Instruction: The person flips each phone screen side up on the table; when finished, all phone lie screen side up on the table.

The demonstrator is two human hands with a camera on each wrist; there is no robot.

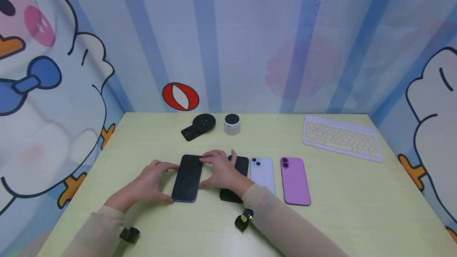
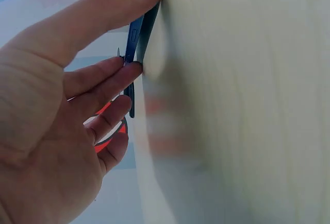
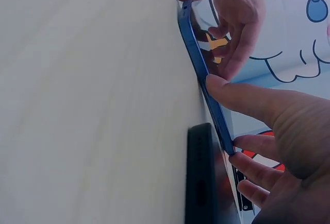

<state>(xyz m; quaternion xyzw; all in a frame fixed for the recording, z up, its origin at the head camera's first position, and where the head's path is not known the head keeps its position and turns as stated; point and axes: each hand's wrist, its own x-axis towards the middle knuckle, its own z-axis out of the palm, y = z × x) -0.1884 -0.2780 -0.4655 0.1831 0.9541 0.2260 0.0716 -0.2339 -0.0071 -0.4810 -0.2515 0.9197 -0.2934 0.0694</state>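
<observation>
Both hands hold a black-screened smartphone with a blue frame (image 1: 187, 178), screen up, at the left end of a row of phones. My left hand (image 1: 149, 183) has its thumb at the phone's lower left corner and its fingertips at the upper left edge. On the opposite side, my right hand (image 1: 223, 171) sets its thumb against the right edge and its fingers at the upper right corner. The right hand and wrist partly cover a second black phone (image 1: 232, 196). In the right wrist view, the blue frame (image 3: 198, 62) runs between both hands.
Right of the hands lie a pale phone (image 1: 262, 171) and a pink-purple phone (image 1: 295, 181), backs up. Farther back stand a black round-topped stand (image 1: 204, 123), a small white cylinder with a black top (image 1: 232, 125) and a white keyboard (image 1: 340, 138). A printed curtain borders the table (image 1: 357, 213).
</observation>
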